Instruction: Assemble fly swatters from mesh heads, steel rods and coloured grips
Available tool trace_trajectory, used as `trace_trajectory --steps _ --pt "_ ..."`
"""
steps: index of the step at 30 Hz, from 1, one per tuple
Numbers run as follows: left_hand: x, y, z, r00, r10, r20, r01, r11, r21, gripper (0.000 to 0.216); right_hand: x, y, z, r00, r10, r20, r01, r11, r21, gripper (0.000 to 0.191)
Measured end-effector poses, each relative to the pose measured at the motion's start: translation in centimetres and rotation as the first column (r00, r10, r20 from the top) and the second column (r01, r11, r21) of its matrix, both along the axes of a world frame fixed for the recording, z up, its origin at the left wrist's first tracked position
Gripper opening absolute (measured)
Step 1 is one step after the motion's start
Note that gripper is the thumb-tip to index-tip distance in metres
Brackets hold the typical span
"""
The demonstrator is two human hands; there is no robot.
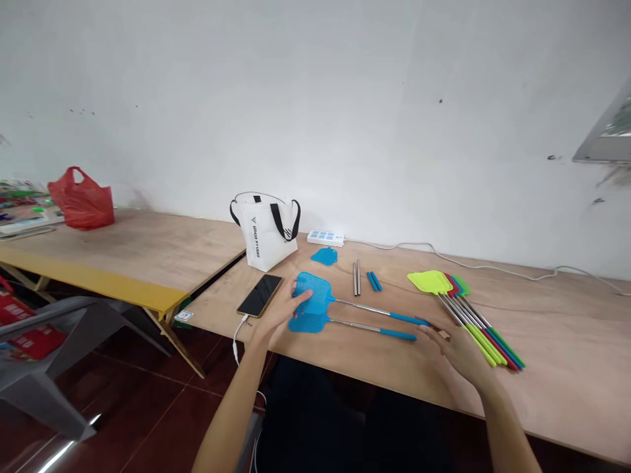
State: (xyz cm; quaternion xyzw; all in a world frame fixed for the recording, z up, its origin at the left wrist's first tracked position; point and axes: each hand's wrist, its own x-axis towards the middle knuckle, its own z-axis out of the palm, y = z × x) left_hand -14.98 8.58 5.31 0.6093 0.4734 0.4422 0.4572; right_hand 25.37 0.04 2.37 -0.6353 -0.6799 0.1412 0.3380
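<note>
Beyond blue swatters (320, 288), white tote (266, 235)

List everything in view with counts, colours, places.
Tables: two, brown, left and right
Swatters: two, blue, centre
Swatter pile: several, multicoloured, right
Metal tubes: two, silver, centre
Grips: two, blue, beside tubes
Power strip: one, white, back
Flat plastic: uncounted, blue, back
Phone: one, black, centre
Tote bag: one, white, centre
Plastic bag: one, red, left table
Clutter: uncounted, multicoloured, far left
Chair: one, grey, left
Cables: several, white, back, front
Wall: one, white, back
Left hand: one, bare, swatters' left end
Right hand: one, bare, swatters' right end
</note>
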Motion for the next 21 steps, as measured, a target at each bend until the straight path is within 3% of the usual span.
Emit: trace_trajectory --steps 3,8,11,15,21 --pt "-0.1 2.2 -3.4 0.986 0.029 -0.164 -0.019 0.998 0.066 0.046 -0.1 1.3 -1.7 0.997 0.064 0.032 -0.065 0.997 0.03 0.042" --pt "-0.5 4.0 -6.9 0.958 0.149 -0.246 -0.106 0.978 0.178 0.048 -0.5 2.0 -3.4 0.975 -0.038 0.219 0.017 0.995 0.096 0.039" --pt "-0.3 4.0 -7.4 0.943 0.183 -0.278 -0.126 0.97 0.209 0.052 -0.7 1.9 -3.8 0.961 -0.046 0.271 0.02 0.995 0.098 0.04" --pt "0.0 3.9 -7.4 0.897 0.275 -0.346 -0.148 0.925 0.351 0.055 -0.6 2.0 -4.2 0.972 -0.033 0.233 0.013 0.996 0.087 0.039" --pt "-0.2 3.9 -7.7 0.782 0.297 -0.549 -0.046 0.905 0.424 0.046 -0.5 2.1 -4.5 0.978 -0.025 0.209 0.01 0.998 0.069 0.039"
